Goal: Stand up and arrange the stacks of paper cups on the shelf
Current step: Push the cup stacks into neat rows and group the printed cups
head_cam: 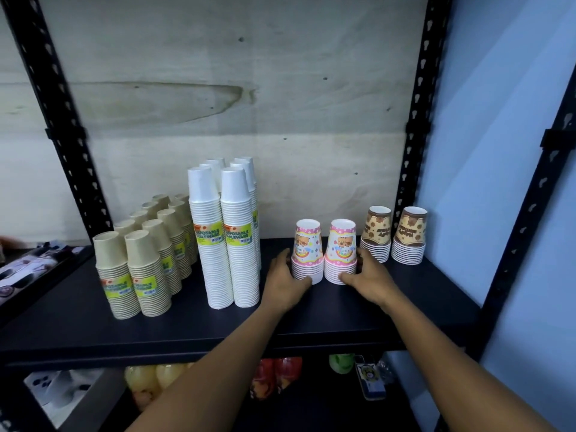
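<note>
Left hand (285, 280) grips the left pink cup stack (307, 251), right hand (369, 280) grips the right pink cup stack (341, 247), both upright on the black shelf (187, 325).

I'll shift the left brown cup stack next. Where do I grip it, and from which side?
Grip the left brown cup stack low, around its band of stacked rims, probably from the front: the cups are nested upside down, so pinching the top one would likely lift it alone.
</note>
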`<state>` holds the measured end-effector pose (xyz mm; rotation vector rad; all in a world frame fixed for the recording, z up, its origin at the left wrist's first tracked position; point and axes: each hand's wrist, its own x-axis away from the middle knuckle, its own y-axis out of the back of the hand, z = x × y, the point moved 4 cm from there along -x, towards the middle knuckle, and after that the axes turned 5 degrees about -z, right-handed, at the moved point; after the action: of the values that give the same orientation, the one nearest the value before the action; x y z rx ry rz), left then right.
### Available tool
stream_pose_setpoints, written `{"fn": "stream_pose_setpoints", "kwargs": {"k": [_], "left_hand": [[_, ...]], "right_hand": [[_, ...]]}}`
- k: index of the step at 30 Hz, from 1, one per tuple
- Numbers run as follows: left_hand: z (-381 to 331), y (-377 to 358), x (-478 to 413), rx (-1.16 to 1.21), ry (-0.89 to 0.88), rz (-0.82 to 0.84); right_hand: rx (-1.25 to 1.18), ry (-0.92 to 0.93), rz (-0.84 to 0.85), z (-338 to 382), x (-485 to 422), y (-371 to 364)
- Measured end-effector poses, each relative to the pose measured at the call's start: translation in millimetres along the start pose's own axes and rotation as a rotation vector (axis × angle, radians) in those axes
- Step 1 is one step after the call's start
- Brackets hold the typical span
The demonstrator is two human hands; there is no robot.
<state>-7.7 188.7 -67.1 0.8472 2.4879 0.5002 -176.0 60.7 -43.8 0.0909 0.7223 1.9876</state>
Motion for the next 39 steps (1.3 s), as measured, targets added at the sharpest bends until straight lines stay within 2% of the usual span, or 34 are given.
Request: {"fn": "stream_pose_setpoints", "kwargs": {"k": [5,19,39], "left_hand": [[-4,4,6,0.040,-0.002,-0.007],[-1,2,3,-0.096,-0.020,-0.114],[8,2,-1,-0.070,-0.024,-0.171]], "right_hand": [[-0.058,0.005,-0.059,-5,2,-8],[-0.020,0.044,-0.144,-8,-3,-22],[0.096,0.083,-0.176,-16,-7,-29]]}}
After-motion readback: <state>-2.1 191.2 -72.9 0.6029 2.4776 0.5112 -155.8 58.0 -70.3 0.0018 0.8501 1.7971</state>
